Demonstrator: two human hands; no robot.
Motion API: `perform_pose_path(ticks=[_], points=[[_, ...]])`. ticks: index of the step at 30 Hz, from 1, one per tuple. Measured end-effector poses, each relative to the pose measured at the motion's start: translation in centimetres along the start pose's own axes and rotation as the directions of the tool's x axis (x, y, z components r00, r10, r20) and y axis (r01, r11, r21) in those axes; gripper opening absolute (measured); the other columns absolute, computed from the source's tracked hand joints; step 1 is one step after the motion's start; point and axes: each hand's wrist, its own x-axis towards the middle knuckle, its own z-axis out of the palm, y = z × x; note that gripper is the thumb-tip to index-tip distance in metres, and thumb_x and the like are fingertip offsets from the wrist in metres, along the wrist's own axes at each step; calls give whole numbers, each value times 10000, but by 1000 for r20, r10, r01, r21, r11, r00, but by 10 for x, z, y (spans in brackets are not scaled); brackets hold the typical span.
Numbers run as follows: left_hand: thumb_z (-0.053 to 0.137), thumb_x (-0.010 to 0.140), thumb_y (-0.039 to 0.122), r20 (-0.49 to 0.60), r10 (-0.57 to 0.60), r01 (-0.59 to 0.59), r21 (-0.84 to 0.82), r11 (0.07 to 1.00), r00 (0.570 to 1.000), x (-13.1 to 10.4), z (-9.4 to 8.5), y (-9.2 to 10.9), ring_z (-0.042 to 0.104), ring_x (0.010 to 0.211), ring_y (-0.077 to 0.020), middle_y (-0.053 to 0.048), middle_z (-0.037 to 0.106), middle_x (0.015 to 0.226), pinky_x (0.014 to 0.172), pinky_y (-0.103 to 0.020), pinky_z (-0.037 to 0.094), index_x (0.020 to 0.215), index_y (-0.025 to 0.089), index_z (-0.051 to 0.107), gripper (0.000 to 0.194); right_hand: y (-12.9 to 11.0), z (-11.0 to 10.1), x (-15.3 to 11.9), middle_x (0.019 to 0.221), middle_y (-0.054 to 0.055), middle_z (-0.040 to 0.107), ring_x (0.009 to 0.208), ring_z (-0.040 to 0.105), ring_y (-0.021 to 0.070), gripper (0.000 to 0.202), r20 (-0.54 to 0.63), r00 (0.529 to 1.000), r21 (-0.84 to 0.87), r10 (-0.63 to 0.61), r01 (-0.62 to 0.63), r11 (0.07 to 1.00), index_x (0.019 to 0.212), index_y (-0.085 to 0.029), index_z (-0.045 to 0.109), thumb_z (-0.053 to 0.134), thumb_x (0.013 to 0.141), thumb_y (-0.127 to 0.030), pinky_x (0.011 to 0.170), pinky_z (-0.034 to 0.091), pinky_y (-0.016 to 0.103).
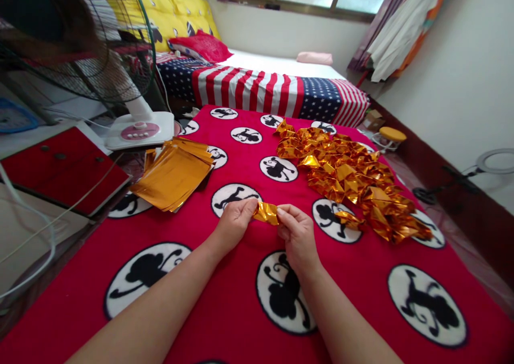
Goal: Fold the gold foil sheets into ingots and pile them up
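A small folded piece of shiny gold foil paper is stretched between my two hands, above the red cloth. My left hand pinches its left end between thumb and fingers. On the opposite end, my right hand has a similar pinch. To the left lies a stack of flat gold foil sheets, its edges uneven. A large heap of folded gold foil pieces spreads over the right side. One folded foil piece sits at the heap's near edge, close to my right hand.
The red cloth with black figures in white circles covers the surface. A fan stands at the left beside a red-topped cabinet. Behind is a bed with a striped and starred cover. A yellow stool stands right.
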Motion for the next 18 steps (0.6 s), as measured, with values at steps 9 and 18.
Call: perform_pose_path(ticks=[9,18], points=[[417,905,493,-74,-68,63,-70,996,995,3,-1,-3,400,604,-123,7,451,612,580,-243,334,630,161,488,437,3,0,-1,527,-80,425,401,246,21,218,-10,999,-58,-49,48,997,780,-162,647,727,761,-363,379,133,180],[427,926,432,31,59,-58,-26,998,998,0,-3,1,351,562,-97,34,369,574,547,-236,283,585,171,418,430,2,-3,2,574,-62,506,392,306,18,202,-31,998,-45,-57,56,997,843,-170,649,720,751,-335,363,168,163]])
